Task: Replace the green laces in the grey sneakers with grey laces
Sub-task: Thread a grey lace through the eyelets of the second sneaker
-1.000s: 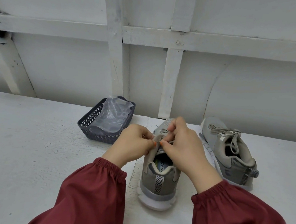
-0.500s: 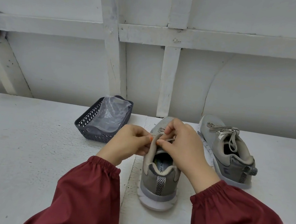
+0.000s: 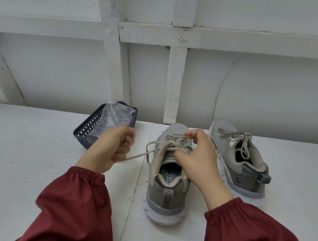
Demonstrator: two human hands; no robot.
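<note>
Two grey sneakers stand on the white table, heels toward me. The near sneaker in the middle carries a grey lace. My left hand grips one end of that lace, drawn out to the left of the shoe. My right hand rests on the shoe's upper right side with the thumb on the crossed lace at the top eyelets; what its fingers hold is hidden. The second sneaker sits to the right, laced in grey with a tied bow. No green lace shows.
A dark plastic basket with a clear plastic bag in it stands behind my left hand, near the white panelled wall. A seam in the table runs just left of the near sneaker.
My left hand has pulled away to the left, drawing the lace end out from the shoe. My right hand has shifted to the shoe's right side, uncovering the lacing.
</note>
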